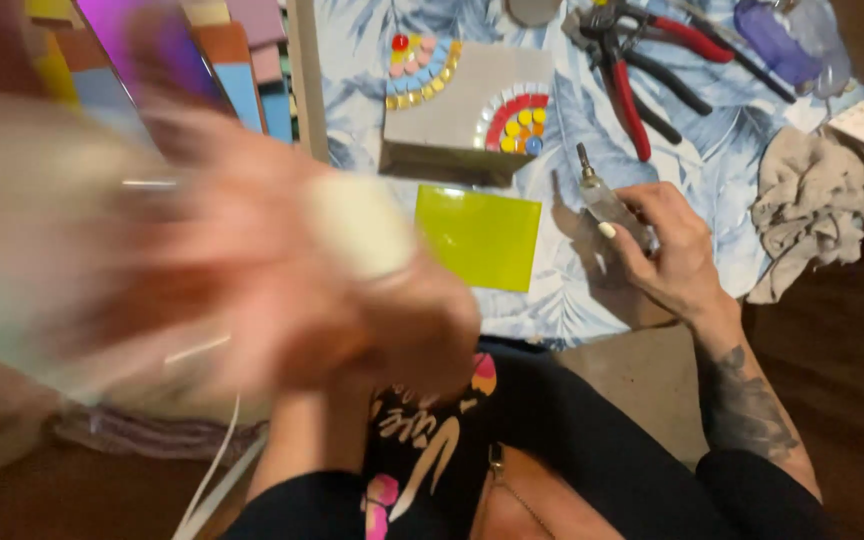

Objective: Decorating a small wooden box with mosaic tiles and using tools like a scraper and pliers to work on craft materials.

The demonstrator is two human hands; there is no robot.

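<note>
Bench (712, 190): covered by a pale blue leaf-print cloth; it carries everything listed below.
Left hand (282, 290): raised close to your camera and heavily blurred. It appears to be closed around a pale, cream-coloured object (357, 225); you cannot tell what that object is.
Right hand (667, 250): rests on the bench, fingers wrapped around a glass cutter (607, 200), tip pointing up and away from you.
Grey square block (467, 115): lies beyond the green tile, with arcs of coloured mosaic pieces at two corners.
Rag (807, 205): crumpled, to the right of your right hand.
Yellow-green tile (479, 237): flat on the cloth, between your two hands, just left of the cutter.
Red-handled pliers (627, 95): well beyond your right hand, near the far edge.
</note>
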